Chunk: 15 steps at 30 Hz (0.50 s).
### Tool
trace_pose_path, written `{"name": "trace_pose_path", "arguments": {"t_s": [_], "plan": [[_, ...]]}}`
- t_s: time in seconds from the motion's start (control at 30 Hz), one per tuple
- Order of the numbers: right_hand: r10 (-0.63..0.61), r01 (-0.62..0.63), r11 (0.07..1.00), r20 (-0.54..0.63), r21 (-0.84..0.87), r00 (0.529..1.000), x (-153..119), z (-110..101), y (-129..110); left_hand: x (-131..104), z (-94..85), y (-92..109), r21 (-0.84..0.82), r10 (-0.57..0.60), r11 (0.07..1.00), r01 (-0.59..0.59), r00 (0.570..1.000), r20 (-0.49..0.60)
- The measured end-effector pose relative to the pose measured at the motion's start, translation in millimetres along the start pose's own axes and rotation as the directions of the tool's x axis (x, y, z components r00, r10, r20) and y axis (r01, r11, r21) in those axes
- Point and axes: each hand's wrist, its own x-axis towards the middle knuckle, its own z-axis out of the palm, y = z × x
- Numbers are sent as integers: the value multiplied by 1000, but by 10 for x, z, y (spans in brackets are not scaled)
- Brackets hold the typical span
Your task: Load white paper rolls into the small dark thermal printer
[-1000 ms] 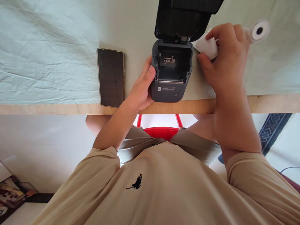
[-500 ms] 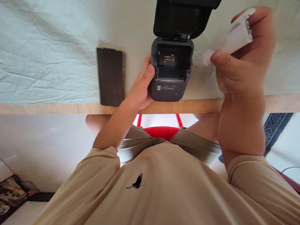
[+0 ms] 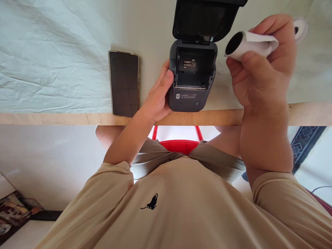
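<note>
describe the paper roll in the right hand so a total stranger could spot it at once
On the cloth-covered table, find the dark printer with its lid up. Just right of it, the right hand holds a white paper roll. Its wide dark end sets it apart from the other roll beyond the hand, whose dark centre is small.

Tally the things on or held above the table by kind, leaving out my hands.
Printer, lid open: 1
Phone: 1
White rolls, one in the right hand, one partly hidden behind it: 2
Total: 4
</note>
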Motion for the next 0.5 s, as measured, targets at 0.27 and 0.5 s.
{"name": "trace_pose_path", "arguments": {"t_s": [0.27,0.5], "plan": [[-251,245,967,-119,-64,961,34,30,-101,-2,7,-8,16,-4,1000,4,1000,-18],[-276,233,912,-87,-338,957,55,204,-307,-7,4,-6,4,-16,1000,16,999,-48]]}}
